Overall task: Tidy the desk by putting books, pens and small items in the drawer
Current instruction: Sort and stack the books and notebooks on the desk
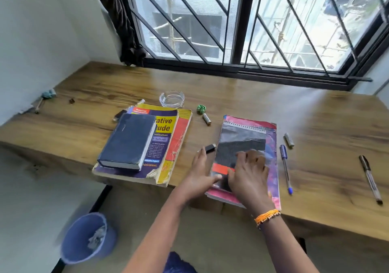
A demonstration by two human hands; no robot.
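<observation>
— Wooden desk ran under a barred window, pale walls on either side. What lay on it?

— At the left sat a stack: a dark blue book lying on top of a worn yellow and purple textbook, its corner hanging past the front edge. Behind them stood a glass ashtray, and near that a crumpled green scrap and a battery.

— And the hands?

— Both were at the pink book near the front edge, with a spiral notebook lying on top of it. The left hand was at that pile's left side, thumb pressed onto the cover and fingers stretched along the edge. The right hand lay over the notebook's lower part, fingers bent down onto it; it was blurred, and I could not tell whether it actually gripped anything. An orange thread bracelet was on that wrist.

— Anything beside them?

— A small black lighter lay just past the left fingertips. To the right of the pink book were a blue pen, a second battery, and further off a black pen. On the floor below the left end stood a blue bin with crumpled paper inside.
</observation>
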